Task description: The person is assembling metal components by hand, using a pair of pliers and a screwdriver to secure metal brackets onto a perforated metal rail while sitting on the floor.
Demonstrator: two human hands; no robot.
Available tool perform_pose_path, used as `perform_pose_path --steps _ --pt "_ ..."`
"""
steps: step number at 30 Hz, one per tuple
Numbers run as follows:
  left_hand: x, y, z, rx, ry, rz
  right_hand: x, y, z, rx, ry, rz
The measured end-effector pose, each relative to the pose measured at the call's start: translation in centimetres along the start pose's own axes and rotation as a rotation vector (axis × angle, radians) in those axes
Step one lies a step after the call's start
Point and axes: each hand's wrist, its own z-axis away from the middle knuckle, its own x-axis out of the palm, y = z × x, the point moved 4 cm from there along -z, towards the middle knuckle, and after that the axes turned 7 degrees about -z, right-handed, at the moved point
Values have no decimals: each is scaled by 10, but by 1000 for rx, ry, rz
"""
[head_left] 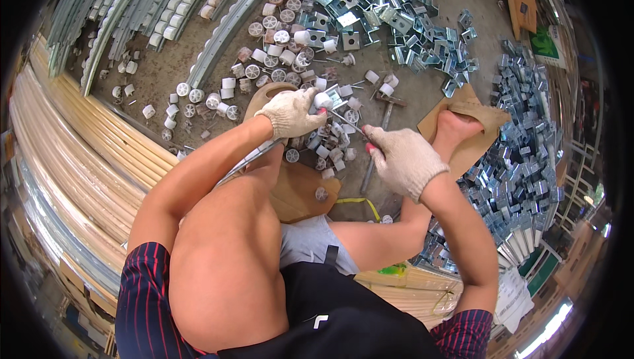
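Observation:
My left hand (294, 113), in a cream knit glove with bare fingertips, is closed around a small white plastic roller (323, 101). In the matching glove, my right hand (404, 159) grips a thin metal rod (346, 121), whose far end reaches toward the roller; I cannot tell whether they touch. A narrow metal rail (249, 155) passes below my left wrist, beside my knee. On the floor between my legs lies a hammer (384, 128) with a long handle. Loose white rollers (323, 151) with spoked ends are scattered beneath and beyond my hands.
Shiny metal brackets (396, 22) are heaped ahead, with another large heap (522, 141) on the right. Roller-filled rails (175, 19) lie at the far left. Long wrapped tubes (72, 154) run along the left. Flattened cardboard (432, 123) is under my right foot.

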Motion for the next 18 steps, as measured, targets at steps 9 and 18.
perform_pose_path --steps 9,18 --pt "12 1 2 58 53 -32 -4 -29 -24 80 -234 227" --pt "0 1 -15 -179 -90 63 1 -25 -17 87 -106 196"
